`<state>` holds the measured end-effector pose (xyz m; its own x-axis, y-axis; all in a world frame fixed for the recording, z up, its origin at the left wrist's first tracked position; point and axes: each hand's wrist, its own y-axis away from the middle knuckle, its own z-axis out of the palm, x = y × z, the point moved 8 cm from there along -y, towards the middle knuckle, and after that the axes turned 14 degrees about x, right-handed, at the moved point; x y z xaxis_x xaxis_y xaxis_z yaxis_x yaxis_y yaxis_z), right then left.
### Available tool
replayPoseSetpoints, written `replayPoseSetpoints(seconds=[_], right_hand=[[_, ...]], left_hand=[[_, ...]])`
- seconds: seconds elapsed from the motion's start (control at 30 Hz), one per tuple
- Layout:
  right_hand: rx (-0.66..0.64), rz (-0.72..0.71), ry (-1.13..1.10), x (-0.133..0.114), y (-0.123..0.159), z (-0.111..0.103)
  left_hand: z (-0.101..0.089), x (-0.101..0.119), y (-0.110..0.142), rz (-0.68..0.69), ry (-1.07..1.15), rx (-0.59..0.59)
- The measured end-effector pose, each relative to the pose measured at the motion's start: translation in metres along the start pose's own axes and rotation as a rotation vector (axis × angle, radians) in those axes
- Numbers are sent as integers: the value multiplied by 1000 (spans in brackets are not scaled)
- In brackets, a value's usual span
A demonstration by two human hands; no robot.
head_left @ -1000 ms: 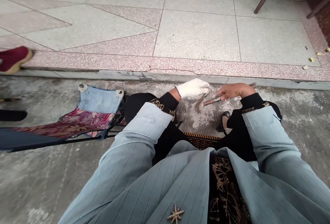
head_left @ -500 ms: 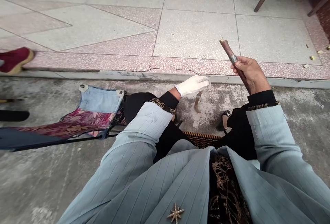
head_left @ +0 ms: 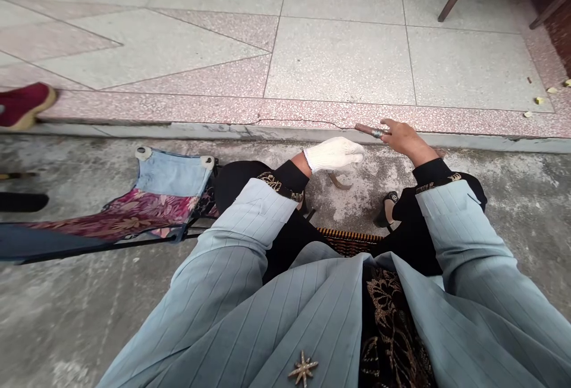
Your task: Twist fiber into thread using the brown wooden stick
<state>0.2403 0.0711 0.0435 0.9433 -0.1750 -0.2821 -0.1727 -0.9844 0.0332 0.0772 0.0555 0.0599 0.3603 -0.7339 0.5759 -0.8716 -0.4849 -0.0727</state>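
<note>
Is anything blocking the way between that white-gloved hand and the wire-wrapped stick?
Nothing visible stands between the white-gloved left hand and the wire-wrapped stick at the bare right hand. The curved brown piece shows on the wearer's side of the glove, off that path.

Brown stick (head_left: pixel 364 129) (silver-banded), white glove (head_left: pixel 332 155).

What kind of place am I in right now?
Likely outdoors, perhaps a yard beside a building's porch. Rough, stained concrete ground meets a raised floor of speckled tiles, and what looks like a fabric lounge chair stands on the concrete to your left.
</note>
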Motion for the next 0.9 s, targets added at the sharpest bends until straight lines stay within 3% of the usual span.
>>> replayPoseSetpoints(seconds=[0.13,0.23,0.33,0.43,0.53,0.67,0.8,0.9], right_hand=[[-197,-128,96,-11,9,17],[-519,-249,39,-24,30,40],[-825,-344,-188,-41,57,49],[-938,-423,-517,-58,70,31],[-821,-354,-822,-58,62,1],[-457,-121,-1098,-36,39,-28],[-196,71,-1262,-18,25,-32],[-9,164,-1230,-4,13,-31]], left_hand=[[-2,0,2,31,-38,6],[-9,-4,2,14,-61,38],[-18,-11,3,-12,-54,53],[-28,-22,3,-44,-21,102],[-34,-35,3,-111,34,169],[-21,-38,1,-185,183,135],[-2,-19,-6,-124,202,71],[7,-11,-8,-109,163,50]])
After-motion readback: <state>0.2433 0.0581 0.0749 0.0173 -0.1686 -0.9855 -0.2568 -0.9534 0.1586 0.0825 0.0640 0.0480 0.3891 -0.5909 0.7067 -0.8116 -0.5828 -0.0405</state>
